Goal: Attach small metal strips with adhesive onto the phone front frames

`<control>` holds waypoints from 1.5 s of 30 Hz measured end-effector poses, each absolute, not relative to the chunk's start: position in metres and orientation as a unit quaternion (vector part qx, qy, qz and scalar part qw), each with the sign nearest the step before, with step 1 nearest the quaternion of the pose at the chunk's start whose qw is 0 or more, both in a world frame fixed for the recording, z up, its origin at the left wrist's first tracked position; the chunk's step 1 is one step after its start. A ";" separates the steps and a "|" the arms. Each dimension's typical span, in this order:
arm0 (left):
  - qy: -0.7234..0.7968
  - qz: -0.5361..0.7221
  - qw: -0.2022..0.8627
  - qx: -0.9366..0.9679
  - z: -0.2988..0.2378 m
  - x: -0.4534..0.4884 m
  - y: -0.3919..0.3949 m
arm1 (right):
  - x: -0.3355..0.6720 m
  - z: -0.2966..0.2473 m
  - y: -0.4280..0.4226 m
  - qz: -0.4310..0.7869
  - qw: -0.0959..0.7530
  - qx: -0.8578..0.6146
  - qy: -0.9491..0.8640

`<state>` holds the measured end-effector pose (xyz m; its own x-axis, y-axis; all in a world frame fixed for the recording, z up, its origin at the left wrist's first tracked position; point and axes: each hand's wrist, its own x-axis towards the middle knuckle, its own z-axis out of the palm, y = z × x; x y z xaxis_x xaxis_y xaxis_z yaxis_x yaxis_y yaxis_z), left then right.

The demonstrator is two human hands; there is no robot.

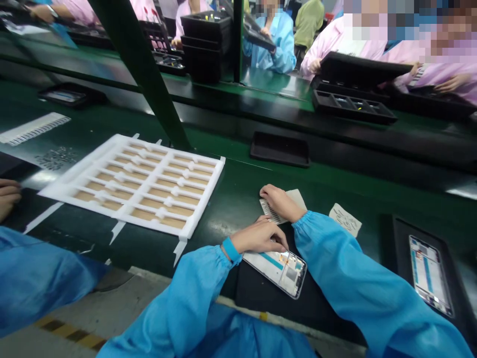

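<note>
A phone frame (286, 276), silvery with a blue strip along its inside, lies slanted on a black mat (257, 288) in front of me. My left hand (261, 237) rests over its upper left end, with the fingers bent around the frame and a blue band on the wrist. Just beyond, my right hand (281, 203) is bent down over a pale sheet with rows of small strips (271, 211). Its fingertips are pressed together at the sheet's far left edge, and what they pinch is too small to make out.
A white slotted foam tray (203, 199) is taped down on the left. Another phone frame (430, 273) lies in a black tray at right, near a marked paper piece (346, 220). A black tray (279, 149) sits farther back. A co-worker's hand (8, 196) shows at far left.
</note>
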<state>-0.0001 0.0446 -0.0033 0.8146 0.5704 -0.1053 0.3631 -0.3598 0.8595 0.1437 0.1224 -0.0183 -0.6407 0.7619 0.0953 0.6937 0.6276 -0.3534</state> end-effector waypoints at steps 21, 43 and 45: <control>0.279 0.108 0.477 0.827 -0.002 -0.002 0.041 | 0.134 -0.010 0.103 0.268 0.363 -0.489 -0.746; 0.382 0.331 0.064 0.860 0.022 -0.013 -0.037 | 0.196 0.045 -0.046 0.153 0.400 -0.501 -0.752; 0.385 0.343 0.070 0.854 0.020 -0.018 -0.036 | 0.195 0.045 -0.048 0.111 0.357 -0.457 -0.807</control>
<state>-0.0180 -0.0364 0.0200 0.4686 0.7046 0.5328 0.6091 -0.6946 0.3828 0.1950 -0.0475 0.0447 -0.3263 0.8172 0.4751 0.6593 0.5570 -0.5051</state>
